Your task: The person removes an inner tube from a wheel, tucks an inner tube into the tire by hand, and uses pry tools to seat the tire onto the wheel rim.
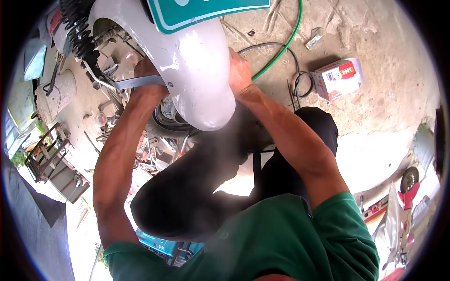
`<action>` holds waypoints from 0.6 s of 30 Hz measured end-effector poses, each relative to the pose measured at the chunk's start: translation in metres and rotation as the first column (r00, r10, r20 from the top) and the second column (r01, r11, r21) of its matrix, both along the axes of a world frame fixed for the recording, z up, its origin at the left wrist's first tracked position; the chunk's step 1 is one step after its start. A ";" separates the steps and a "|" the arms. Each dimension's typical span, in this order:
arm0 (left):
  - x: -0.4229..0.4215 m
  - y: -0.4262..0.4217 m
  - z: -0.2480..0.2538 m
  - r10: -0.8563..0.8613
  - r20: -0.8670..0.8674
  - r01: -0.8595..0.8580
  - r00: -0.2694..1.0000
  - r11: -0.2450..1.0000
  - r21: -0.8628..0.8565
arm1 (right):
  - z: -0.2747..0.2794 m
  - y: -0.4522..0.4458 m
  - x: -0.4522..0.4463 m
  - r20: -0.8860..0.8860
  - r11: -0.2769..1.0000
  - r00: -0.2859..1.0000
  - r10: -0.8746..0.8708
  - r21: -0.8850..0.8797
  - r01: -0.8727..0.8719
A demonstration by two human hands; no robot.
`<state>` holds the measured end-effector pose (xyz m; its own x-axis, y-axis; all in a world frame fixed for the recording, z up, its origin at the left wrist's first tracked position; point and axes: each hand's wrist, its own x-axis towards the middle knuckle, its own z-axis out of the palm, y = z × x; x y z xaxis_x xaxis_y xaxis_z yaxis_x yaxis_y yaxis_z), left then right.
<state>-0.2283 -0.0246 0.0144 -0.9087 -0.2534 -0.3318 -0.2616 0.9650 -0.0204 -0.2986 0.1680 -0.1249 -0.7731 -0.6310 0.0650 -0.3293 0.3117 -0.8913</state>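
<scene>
A glossy white rear fender (201,65) of a motorbike hangs in front of me, with a green licence plate (206,11) above it. My left hand (146,70) reaches in behind the fender's left side, past a flat grey metal strip (140,82); its fingers are hidden. On the other side, my right hand (239,70) is against the fender's right edge, its fingers out of sight behind it. A dark round part (171,117), perhaps a wheel, shows beneath the fender. What either hand holds cannot be seen.
A black coil shock absorber (77,28) stands at upper left. Loose tools and metal parts (154,152) lie on the ground at left. A green hose (286,47), a black cable (304,84) and a red-and-white box (337,78) lie on the concrete at right.
</scene>
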 end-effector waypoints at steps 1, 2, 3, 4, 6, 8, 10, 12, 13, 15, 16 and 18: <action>0.004 -0.003 -0.003 -0.015 0.019 0.016 1.000 0.999 -0.029 | -0.001 0.002 0.000 0.023 0.999 1.000 -0.009 -0.033 0.009; 0.008 -0.006 -0.007 -0.030 0.039 0.033 0.999 0.998 -0.058 | -0.002 0.001 -0.002 0.009 0.999 1.000 0.004 -0.048 -0.004; 0.009 -0.006 -0.009 -0.027 0.033 0.029 0.999 0.998 -0.052 | -0.006 0.000 -0.005 -0.003 0.998 1.000 0.017 -0.062 -0.017; 0.011 -0.003 -0.011 -0.027 0.035 0.028 0.999 0.999 -0.043 | -0.010 0.000 -0.006 -0.009 0.997 1.000 0.027 -0.072 -0.028; 0.007 -0.002 -0.009 -0.026 0.020 0.027 0.999 0.999 -0.041 | -0.013 -0.002 -0.008 0.047 0.997 0.998 0.042 -0.066 -0.039; 0.003 -0.009 -0.010 -0.003 0.065 0.009 0.998 0.996 -0.089 | -0.006 -0.002 -0.009 0.078 0.996 0.997 0.030 -0.086 -0.023; 0.011 -0.024 -0.025 0.107 -0.047 -0.100 0.993 0.987 0.122 | -0.007 -0.002 -0.011 0.156 0.994 0.984 0.083 -0.089 -0.070; 0.018 -0.041 -0.043 0.265 -0.107 -0.209 0.958 0.906 0.368 | -0.008 -0.001 -0.015 0.192 0.980 0.969 0.155 -0.153 -0.127; 0.010 -0.032 -0.034 0.257 -0.069 -0.222 0.964 0.919 0.324 | -0.017 -0.003 -0.016 0.271 0.965 0.934 0.233 -0.187 -0.186; -0.004 -0.008 0.000 -0.054 0.055 0.056 0.997 0.998 -0.030 | -0.046 -0.017 -0.027 0.408 0.919 0.829 0.382 -0.260 -0.296; -0.009 -0.003 0.012 -0.036 0.100 0.037 0.994 0.999 -0.003 | -0.034 -0.016 -0.032 0.533 0.899 0.726 0.435 -0.295 -0.323; -0.013 0.001 0.023 0.021 0.160 -0.026 0.987 0.999 0.026 | -0.006 -0.015 -0.041 0.743 0.877 0.476 0.471 -0.335 -0.346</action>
